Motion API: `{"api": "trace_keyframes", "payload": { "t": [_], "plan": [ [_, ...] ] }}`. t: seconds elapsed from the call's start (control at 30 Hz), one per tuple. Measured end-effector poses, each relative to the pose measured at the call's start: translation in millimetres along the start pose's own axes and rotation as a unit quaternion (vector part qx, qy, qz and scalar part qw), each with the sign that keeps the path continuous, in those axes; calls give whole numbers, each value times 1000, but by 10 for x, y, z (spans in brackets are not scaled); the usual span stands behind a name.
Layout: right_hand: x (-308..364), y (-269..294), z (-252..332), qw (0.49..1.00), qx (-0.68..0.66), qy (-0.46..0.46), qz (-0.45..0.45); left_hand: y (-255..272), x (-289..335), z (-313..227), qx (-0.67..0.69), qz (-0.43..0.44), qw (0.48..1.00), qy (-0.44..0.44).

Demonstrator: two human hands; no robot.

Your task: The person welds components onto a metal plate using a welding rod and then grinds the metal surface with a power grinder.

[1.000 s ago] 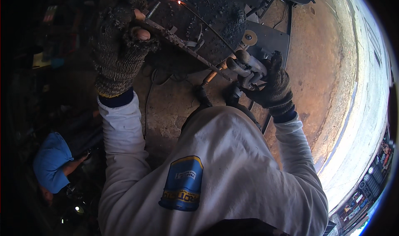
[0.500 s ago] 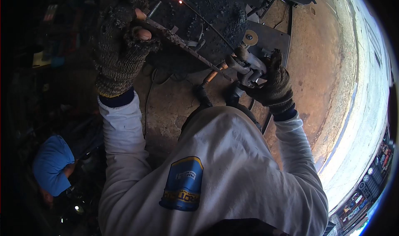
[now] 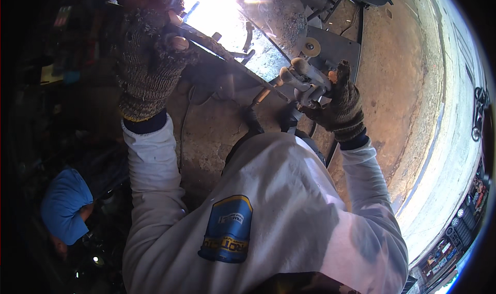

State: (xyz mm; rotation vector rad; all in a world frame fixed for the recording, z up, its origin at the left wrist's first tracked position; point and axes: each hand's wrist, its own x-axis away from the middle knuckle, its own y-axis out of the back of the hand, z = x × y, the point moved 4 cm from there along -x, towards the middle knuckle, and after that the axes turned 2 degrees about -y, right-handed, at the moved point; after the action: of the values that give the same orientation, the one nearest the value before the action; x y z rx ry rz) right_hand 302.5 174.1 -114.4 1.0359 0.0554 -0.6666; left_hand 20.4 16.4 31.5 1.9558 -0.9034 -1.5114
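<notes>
My right hand, in a dark knitted glove, is closed around a grey electrode holder. A thin welding electrode runs from its jaws up and left into a glaring white arc over the worktable. My left hand, in a worn glove with bare fingertips showing, is curled at the table's left edge beside the arc. What its fingers grip is hidden by glove and glare. Short dark metal pieces lie next to the arc, close to the table's near edge bar.
A tan round disc sits right of the table, behind the electrode holder. A copper-coloured clamp or handle hangs at the near edge. A cable crosses the floor. At lower left is a person in a blue top.
A small glowing spot at the electrode's far end has become a bright arc that lights the tabletop and my sleeve. Both hands stay nearly in place.
</notes>
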Motion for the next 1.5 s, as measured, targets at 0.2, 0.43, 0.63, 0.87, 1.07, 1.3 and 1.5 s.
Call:
{"api": "trace_keyframes", "payload": {
  "t": [0.2,0.43,0.63,0.87,1.07,1.3,1.5],
  "plan": [
    [-51,1,13,998,-45,20,30,44,136,211,-66,-7,997,-35],
    [-21,38,148,996,-42,64,53,18,106,130,-72,-17,995,-73],
    [255,98,4,983,-129,-115,56,17,78,68,161,-28,987,1],
    [332,250,52,998,-20,-67,4,88,33,87,15,44,998,-47],
    [644,22,-378,936,-235,-233,-117,103,-59,10,14,32,996,-80],
    [780,15,-274,881,-360,-267,-149,62,77,7,111,-74,991,18],
    [795,-36,-265,858,-411,-273,-142,-152,225,59,251,-240,890,295]
  ]
}}
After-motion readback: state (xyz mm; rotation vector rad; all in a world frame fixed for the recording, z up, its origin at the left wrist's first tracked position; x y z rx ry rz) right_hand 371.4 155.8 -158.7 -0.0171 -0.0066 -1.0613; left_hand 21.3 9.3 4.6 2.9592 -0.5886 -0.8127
